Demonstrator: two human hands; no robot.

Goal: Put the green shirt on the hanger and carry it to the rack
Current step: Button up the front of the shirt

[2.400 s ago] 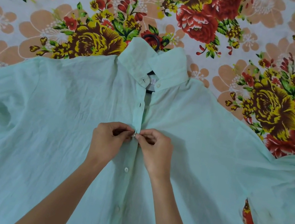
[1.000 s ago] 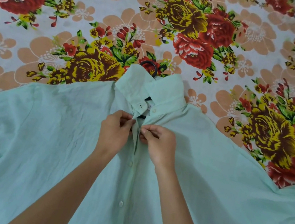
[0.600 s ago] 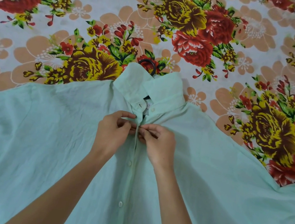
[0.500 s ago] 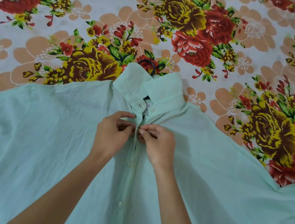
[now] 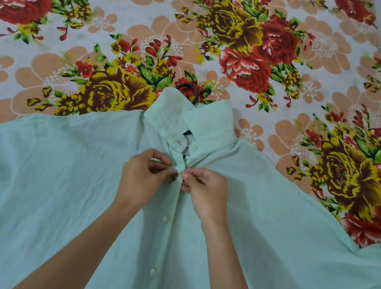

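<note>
Clearly the green shirt [image 5: 270, 233] lies spread front-up on the floral bedsheet [image 5: 134, 19], with the dark hanger hook [image 5: 194, 92] poking out just beyond its collar [image 5: 188, 121]. Both hands meet at the placket [image 5: 181, 165] — the left hand [image 5: 143, 181] and right hand [image 5: 206, 195] each pinched closed on a fabric edge, thumb against forefinger, fingertips nearly touching over a button just below the collar. Two fastened buttons [image 5: 165, 218] sit nearer the wrists. The cloth looks thin, light and limp, creasing readily — it would likely slump if lifted by the fabric, so the hook beyond the fingertips seems the best place to take hold for carrying.
</note>
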